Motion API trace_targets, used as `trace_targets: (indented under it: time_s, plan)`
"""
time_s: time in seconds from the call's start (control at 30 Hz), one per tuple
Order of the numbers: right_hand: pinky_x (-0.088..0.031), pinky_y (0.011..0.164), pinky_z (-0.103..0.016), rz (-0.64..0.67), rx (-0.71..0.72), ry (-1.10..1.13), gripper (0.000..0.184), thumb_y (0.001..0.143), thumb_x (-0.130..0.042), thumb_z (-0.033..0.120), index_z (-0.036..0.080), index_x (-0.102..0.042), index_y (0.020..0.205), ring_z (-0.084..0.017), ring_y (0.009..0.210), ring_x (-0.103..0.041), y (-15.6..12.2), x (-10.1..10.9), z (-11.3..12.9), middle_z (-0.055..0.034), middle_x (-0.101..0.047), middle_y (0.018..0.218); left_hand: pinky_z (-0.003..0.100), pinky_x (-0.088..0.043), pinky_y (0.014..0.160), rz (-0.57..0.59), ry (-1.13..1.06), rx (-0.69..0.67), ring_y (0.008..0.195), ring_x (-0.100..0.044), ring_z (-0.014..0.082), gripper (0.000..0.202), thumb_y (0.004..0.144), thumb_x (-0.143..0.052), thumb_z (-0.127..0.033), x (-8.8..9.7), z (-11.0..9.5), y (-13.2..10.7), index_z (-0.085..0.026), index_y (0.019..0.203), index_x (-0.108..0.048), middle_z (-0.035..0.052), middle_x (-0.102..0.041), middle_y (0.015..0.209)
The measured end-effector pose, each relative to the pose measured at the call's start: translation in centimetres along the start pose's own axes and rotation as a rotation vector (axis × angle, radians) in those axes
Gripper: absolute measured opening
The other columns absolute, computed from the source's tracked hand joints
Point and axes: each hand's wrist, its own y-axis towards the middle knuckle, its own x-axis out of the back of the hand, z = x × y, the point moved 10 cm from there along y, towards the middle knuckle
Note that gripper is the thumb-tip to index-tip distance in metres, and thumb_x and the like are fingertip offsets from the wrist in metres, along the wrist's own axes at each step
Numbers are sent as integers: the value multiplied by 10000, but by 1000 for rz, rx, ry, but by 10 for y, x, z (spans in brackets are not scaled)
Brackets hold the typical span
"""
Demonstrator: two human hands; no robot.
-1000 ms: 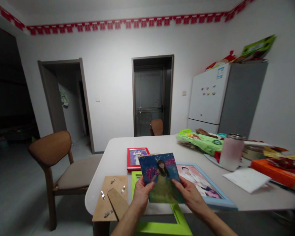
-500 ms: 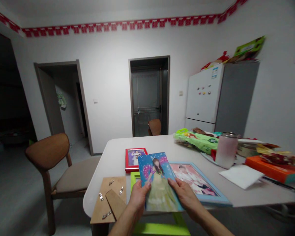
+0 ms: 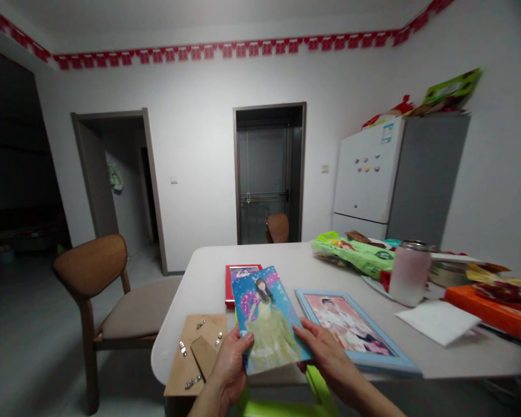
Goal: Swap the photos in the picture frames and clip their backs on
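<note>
2 hands, left point(image 3: 230, 368), right point(image 3: 325, 362), fingers pinching photo point(image 3: 267, 324)

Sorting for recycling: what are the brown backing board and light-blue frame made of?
The flat brown backing board looks like matte fibreboard: plain, grainless surface. The light-blue rectangular frame looks smoothly painted, wood or plastic; its even finish leaves that open.

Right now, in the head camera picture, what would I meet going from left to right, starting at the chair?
Wooden chair → brown backing board with metal clips → printed photo → blue picture frame → white paper → orange box
</note>
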Motion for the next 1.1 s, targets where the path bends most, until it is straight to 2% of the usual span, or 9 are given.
trace_targets:
  time_s: [0.13, 0.23, 0.33, 0.47, 0.6, 0.67, 0.9, 1.0, 1.1]
  plan:
    - [-456, 516, -269, 143, -38, 287, 323, 704, -460, 459, 184, -576, 829, -142, 572, -552, 3, -17, -4, -8, -588, 614, 288, -449, 730, 78, -117, 23, 740, -609, 173, 235, 646, -638, -217, -25, -2, -13, -157, 865, -578, 32, -644, 767]
    - [-449, 651, -309, 318, -110, 376, 353, 641, -533, 452, 193, -594, 873, -182, 733, -583, 9, -44, -20, -47, -635, 721, 260, -431, 768, 104, -217, 20, 808, -584, 155, 241, 621, -658, -241, -44, 3, -23, -180, 838, -572, 10, -615, 792]
    - [-419, 740, -321, 430, -114, 484, 383, 634, -557, 434, 194, -588, 930, -179, 820, -578, 15, -68, -25, -49, -643, 798, 205, -398, 804, 89, -312, -62, 871, -548, 124, 296, 568, -694, -269, -49, 4, -28, -215, 827, -560, -27, -577, 793]
    - [-432, 710, -285, 479, -138, 672, 340, 621, -611, 354, 203, -574, 923, -114, 669, -586, 11, -84, -17, 20, -623, 706, 173, -362, 827, 125, -338, -52, 892, -529, 103, 367, 528, -723, -243, -46, 11, -28, -232, 857, -561, -45, -563, 785]
    - [-446, 632, -233, 327, -117, 714, 191, 659, -600, 307, 190, -573, 808, -78, 554, -569, 9, -70, -8, 38, -611, 632, 262, -402, 764, 187, -143, 181, 804, -565, 170, 297, 565, -684, -358, -44, 37, -34, -167, 777, -602, 21, -608, 745]
    - [-453, 608, -243, 251, -131, 626, 204, 691, -568, 311, 188, -554, 854, -103, 577, -587, 10, -60, -8, 9, -634, 670, 317, -400, 749, 158, 47, 217, 766, -572, 206, 304, 590, -652, -390, -33, 37, -37, -133, 749, -616, 60, -629, 740]
    - [-480, 533, -311, -114, -166, 184, 264, 624, -594, 224, 169, -481, 856, -174, 529, -607, 32, 4, -26, -33, -651, 630, 287, -385, 764, -198, 577, -251, 808, -549, 199, 210, 610, -626, -291, 38, -47, -31, -161, 771, -587, 42, -625, 789]
    - [-487, 527, -304, -171, -172, 19, 251, 621, -560, 197, 150, -490, 858, -183, 540, -614, 43, 21, -40, -41, -653, 620, 278, -373, 757, -208, 811, -236, 823, -539, 203, 197, 624, -587, -245, 49, -44, -29, -168, 806, -585, 50, -615, 823]
    - [-487, 522, -293, -146, -180, -85, 246, 616, -542, 203, 136, -511, 850, -188, 553, -619, 52, 26, -57, -51, -659, 626, 282, -345, 780, -177, 1032, -180, 888, -513, 224, 269, 625, -561, -228, 46, -29, -32, -192, 891, -576, 49, -599, 919]
